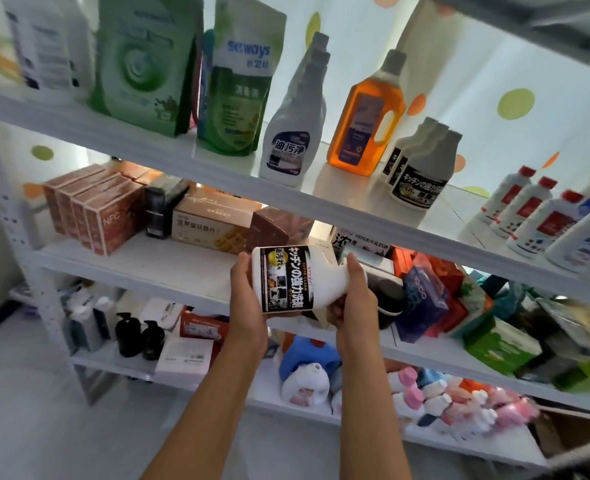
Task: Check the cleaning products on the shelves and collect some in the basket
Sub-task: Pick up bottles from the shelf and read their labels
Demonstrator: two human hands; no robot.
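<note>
Lying sideways (label up), white bottle is gripped by both hands' curled fingers.

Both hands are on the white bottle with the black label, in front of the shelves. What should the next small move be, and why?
Probably lower the white bottle toward the basket, which is not clearly in view. The left hand grips its base and the right hand its neck, holding it sideways with the label facing up, as if being read. Three matching bottles stand on the shelf above, so this one seems picked out.
</note>
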